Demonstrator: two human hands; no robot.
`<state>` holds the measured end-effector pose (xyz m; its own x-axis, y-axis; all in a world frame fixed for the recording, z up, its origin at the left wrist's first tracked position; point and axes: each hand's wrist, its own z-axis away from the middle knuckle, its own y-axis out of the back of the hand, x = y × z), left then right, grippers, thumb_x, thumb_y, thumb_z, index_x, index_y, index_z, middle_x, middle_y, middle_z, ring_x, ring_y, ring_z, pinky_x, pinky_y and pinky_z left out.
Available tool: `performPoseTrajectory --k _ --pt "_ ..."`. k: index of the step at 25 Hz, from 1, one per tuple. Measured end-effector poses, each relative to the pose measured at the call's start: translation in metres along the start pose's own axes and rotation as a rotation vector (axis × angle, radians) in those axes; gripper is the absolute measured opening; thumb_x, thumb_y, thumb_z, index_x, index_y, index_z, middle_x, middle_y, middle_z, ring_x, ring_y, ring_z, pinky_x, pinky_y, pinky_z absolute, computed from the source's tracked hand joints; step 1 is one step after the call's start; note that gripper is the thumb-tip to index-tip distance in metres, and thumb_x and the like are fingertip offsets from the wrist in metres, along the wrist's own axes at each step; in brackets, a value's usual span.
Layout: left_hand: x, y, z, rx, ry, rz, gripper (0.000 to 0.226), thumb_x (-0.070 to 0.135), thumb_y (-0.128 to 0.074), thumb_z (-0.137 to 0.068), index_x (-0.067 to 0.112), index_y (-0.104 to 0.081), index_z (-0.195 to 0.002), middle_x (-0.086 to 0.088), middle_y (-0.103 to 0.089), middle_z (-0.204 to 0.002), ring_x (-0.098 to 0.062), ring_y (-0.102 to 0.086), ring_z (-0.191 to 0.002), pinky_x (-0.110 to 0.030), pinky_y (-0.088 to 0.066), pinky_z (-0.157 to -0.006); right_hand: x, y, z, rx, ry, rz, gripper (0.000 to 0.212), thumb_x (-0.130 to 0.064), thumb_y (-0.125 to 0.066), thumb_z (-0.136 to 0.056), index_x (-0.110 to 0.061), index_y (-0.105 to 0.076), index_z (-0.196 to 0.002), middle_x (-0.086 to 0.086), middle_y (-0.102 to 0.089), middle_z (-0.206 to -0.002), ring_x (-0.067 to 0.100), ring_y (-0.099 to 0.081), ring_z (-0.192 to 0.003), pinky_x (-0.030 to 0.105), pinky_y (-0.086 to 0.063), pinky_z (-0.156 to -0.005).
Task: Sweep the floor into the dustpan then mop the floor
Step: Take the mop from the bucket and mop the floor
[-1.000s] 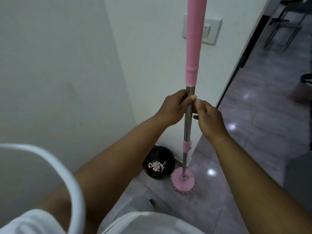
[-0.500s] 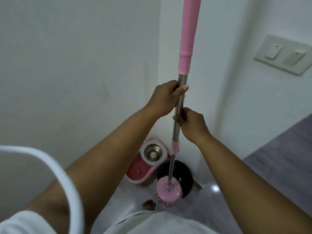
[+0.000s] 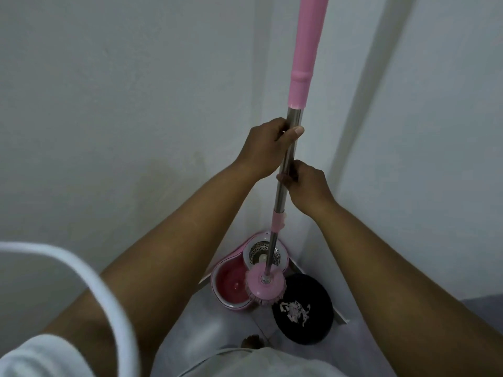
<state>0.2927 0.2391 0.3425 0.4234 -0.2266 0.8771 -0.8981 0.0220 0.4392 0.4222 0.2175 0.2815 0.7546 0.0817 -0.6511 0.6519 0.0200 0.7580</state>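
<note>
head view: fingers (image 3: 272,126) of left hand (image 3: 265,148) and right hand (image 3: 307,186) clasp mop (image 3: 288,156) — pink bucket (image 3: 217,281) and black bin (image 3: 313,331) below.

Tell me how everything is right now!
Pink mop with steel pole: upright, head down by the bucket.
Pink spin bucket: on the floor, uncovered.
Black round bin: holds white scraps.
Left hand: grips the pole.
Right hand: grips the pole lower down.

Your mop (image 3: 302,77) has a pink sleeve above a bare silver shaft and a pink head (image 3: 265,289); the bucket (image 3: 230,281) is pink-red inside, with a white rim and a perforated silver basket (image 3: 255,253); the bin (image 3: 307,331) is black, its scraps (image 3: 295,312) pale pinkish-white; the walls (image 3: 109,104) are plain white; your cable (image 3: 89,273) is white.
</note>
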Motion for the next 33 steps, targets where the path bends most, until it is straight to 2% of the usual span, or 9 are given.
performPoseTrajectory --k 7,11,14,20,25,29,33 --pt "-0.044 -0.002 -0.05 -0.007 0.029 -0.062 0.036 0.041 -0.05 -0.098 0.007 -0.062 -0.096 -0.011 -0.068 -0.087 -0.024 -0.065 -0.077 -0.041 -0.056 -0.077 0.011 -0.027 -0.064 -0.058 -0.045 -0.008 0.019 -0.031 -0.054 -0.097 -0.015 -0.059 -0.103 0.0 -0.063 -0.09 0.019 -0.058 -0.079 0.023 -0.038 -0.062" --pt "-0.074 -0.014 -0.077 -0.03 0.071 -0.097 0.033 0.041 -0.049 -0.098 0.011 -0.061 -0.099 -0.003 -0.065 -0.082 -0.015 -0.062 -0.072 -0.025 -0.05 -0.067 0.03 -0.044 -0.099 -0.129 -0.084 -0.002 0.02 -0.031 -0.052 -0.098 -0.014 -0.059 -0.107 0.0 -0.061 -0.091 0.019 -0.058 -0.079 0.018 -0.037 -0.058" --pt "-0.097 -0.023 -0.093 -0.053 0.111 -0.109 0.029 0.04 -0.049 -0.099 0.014 -0.059 -0.097 0.002 -0.062 -0.078 -0.01 -0.059 -0.07 -0.019 -0.044 -0.062 0.045 -0.059 -0.121 -0.175 -0.12 0.011 0.021 -0.029 -0.051 -0.098 -0.013 -0.059 -0.109 0.002 -0.061 -0.093 0.018 -0.056 -0.078 0.018 -0.038 -0.057" --pt "-0.134 -0.045 -0.107 -0.132 0.146 -0.088 0.018 0.036 -0.051 -0.099 0.019 -0.055 -0.093 0.01 -0.055 -0.072 -0.001 -0.052 -0.064 -0.013 -0.036 -0.057 0.072 -0.084 -0.141 -0.241 -0.21 0.001 0.024 -0.028 -0.05 -0.099 -0.01 -0.059 -0.112 0.009 -0.066 -0.102 0.023 -0.062 -0.087 0.029 -0.047 -0.071" --pt "-0.142 -0.059 -0.13 -0.147 0.116 -0.112 0.019 0.033 -0.054 -0.097 0.016 -0.055 -0.089 0.012 -0.051 -0.066 0.001 -0.048 -0.057 -0.007 -0.035 -0.05 0.085 -0.082 -0.157 -0.227 -0.216 0.049 0.017 -0.024 -0.046 -0.1 -0.011 -0.057 -0.102 0.004 -0.061 -0.09 0.011 -0.054 -0.069 0.02 -0.036 -0.054" --pt "-0.147 -0.072 -0.138 -0.134 0.096 -0.113 0.02 0.027 -0.054 -0.098 0.009 -0.06 -0.104 0.007 -0.058 -0.077 0.001 -0.051 -0.063 -0.003 -0.038 -0.054 0.093 -0.085 -0.165 -0.193 -0.27 0.067 0.012 -0.022 -0.042 -0.1 -0.016 -0.052 -0.095 -0.005 -0.052 -0.077 0.006 -0.049 -0.065 0.018 -0.033 -0.051" --pt "-0.147 -0.082 -0.143 -0.11 0.117 -0.101 0.018 0.023 -0.056 -0.097 0.009 -0.061 -0.107 0.004 -0.062 -0.085 -0.007 -0.056 -0.073 -0.003 -0.038 -0.056 0.098 -0.084 -0.174 -0.206 -0.282 0.133 0.014 -0.021 -0.041 -0.102 -0.015 -0.051 -0.094 -0.004 -0.05 -0.075 0.009 -0.049 -0.063 0.019 -0.033 -0.05"
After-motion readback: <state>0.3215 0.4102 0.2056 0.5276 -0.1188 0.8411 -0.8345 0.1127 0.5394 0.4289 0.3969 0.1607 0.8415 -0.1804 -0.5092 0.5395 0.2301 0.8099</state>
